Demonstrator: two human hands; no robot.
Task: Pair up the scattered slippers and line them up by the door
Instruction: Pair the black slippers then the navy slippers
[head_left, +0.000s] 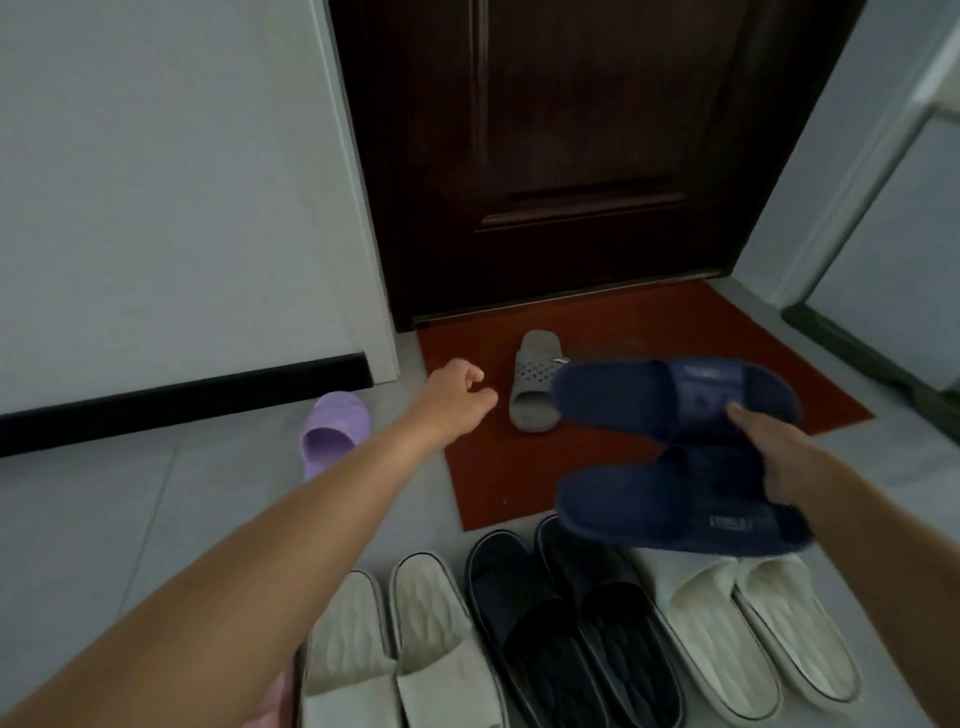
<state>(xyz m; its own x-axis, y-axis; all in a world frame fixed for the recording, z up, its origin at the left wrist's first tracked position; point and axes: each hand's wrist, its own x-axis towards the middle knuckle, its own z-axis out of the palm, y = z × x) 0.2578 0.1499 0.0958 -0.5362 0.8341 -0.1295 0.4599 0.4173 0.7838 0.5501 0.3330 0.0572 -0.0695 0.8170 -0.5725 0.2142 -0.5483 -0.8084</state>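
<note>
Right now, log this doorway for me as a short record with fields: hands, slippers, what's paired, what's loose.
Left hand: empty, fingers curled, stretched toward the grey perforated plastic slipper
Right hand: grips two navy blue rubber slippers
Lined up: cream ribbed pair, black ribbed pair, second cream pair
Loose: grey slipper on red doormat; lilac plastic slipper by the black skirting
Door: dark brown wood, closed

The purple slipper (335, 423) is half hidden by the left arm (291, 519), and the grey slipper (535, 374) gets its heel partly covered by the navy slippers (649, 499).
</note>
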